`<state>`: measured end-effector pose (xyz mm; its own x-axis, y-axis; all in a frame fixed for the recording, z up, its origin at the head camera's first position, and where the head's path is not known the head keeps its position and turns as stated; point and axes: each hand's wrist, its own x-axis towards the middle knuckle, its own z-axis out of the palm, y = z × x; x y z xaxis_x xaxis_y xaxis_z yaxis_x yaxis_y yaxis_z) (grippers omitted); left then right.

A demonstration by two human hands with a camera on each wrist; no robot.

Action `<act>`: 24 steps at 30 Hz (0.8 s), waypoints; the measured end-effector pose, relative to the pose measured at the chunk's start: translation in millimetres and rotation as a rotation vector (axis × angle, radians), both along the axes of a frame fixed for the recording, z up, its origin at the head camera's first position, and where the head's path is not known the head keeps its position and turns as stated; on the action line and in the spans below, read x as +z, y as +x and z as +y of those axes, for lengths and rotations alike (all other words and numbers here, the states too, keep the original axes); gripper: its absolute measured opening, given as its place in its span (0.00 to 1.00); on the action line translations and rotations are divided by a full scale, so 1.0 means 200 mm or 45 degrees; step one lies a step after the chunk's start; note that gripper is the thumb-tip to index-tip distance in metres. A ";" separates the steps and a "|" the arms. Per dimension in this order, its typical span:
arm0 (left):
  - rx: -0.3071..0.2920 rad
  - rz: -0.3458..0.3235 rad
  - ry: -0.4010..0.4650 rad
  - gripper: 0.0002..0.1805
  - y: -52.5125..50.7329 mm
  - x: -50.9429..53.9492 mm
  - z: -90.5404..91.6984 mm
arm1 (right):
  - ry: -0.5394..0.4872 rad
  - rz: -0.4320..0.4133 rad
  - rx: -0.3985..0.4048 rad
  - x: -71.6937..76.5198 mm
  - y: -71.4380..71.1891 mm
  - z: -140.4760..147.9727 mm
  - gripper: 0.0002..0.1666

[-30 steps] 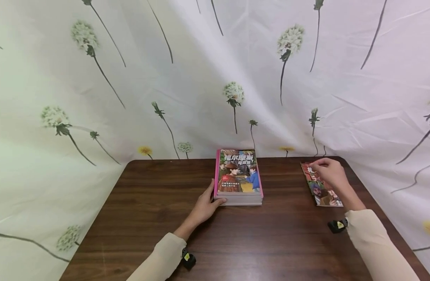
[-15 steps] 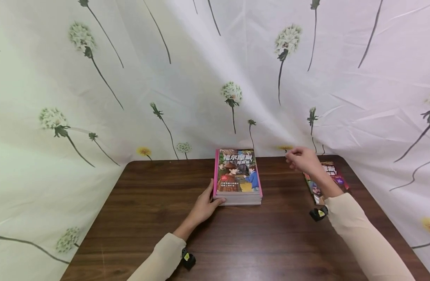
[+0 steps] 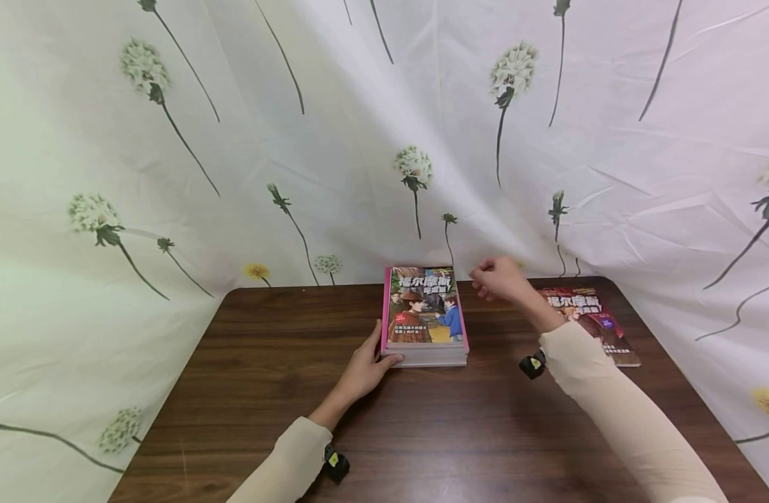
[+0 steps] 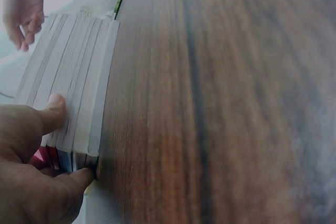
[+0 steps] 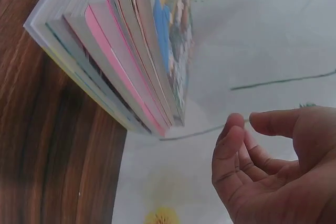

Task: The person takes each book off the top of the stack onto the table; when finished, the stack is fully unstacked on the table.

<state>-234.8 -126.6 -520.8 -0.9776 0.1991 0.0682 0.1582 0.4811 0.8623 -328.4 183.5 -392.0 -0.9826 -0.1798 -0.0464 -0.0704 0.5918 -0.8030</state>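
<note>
The left hand (image 3: 367, 367) is gripping the near left corner of a rectangular stack of colourful paper books (image 3: 425, 314) lying on the brown wooden desk (image 3: 447, 433); the right hand (image 3: 500, 278) is hovering beside the stack, empty, fingers loosely curled.

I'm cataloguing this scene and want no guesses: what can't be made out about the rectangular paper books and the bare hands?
Head view: part of the red rectangular paper book, covered by the beige fabric right sleeve.
Head view: lower covers in the pink-edged paper book stack, hidden by the multicoloured top book.
Left wrist view: exact number of books, page edges blurred.
Left wrist view: part of the bare left hand, cut off by the left edge.
</note>
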 end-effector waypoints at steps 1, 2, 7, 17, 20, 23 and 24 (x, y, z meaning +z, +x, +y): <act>0.001 0.000 -0.002 0.51 0.00 0.00 0.00 | 0.002 -0.007 0.007 -0.01 -0.01 -0.02 0.20; 0.002 0.003 -0.004 0.51 0.00 0.00 0.00 | -0.002 -0.015 0.016 -0.01 -0.02 -0.04 0.20; 0.002 0.014 -0.001 0.50 0.00 0.00 0.00 | 0.029 -0.017 0.043 -0.07 -0.05 -0.12 0.19; -0.018 0.020 0.042 0.50 0.00 0.00 0.01 | 0.104 -0.091 0.054 -0.16 -0.09 -0.20 0.19; -0.020 0.021 0.044 0.50 0.01 0.00 0.00 | 0.110 -0.101 0.041 -0.18 -0.10 -0.22 0.24; -0.017 0.021 0.041 0.50 0.01 0.00 0.00 | 0.120 -0.102 0.027 -0.20 -0.10 -0.24 0.29; -0.017 0.020 0.038 0.50 0.01 0.00 0.00 | 0.127 -0.111 0.023 -0.21 -0.10 -0.24 0.27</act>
<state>-233.0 -126.7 -521.2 -0.9736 0.2096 0.0900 0.1782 0.4528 0.8736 -348.1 135.5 -434.3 -0.9707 -0.1874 -0.1504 -0.0139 0.6684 -0.7437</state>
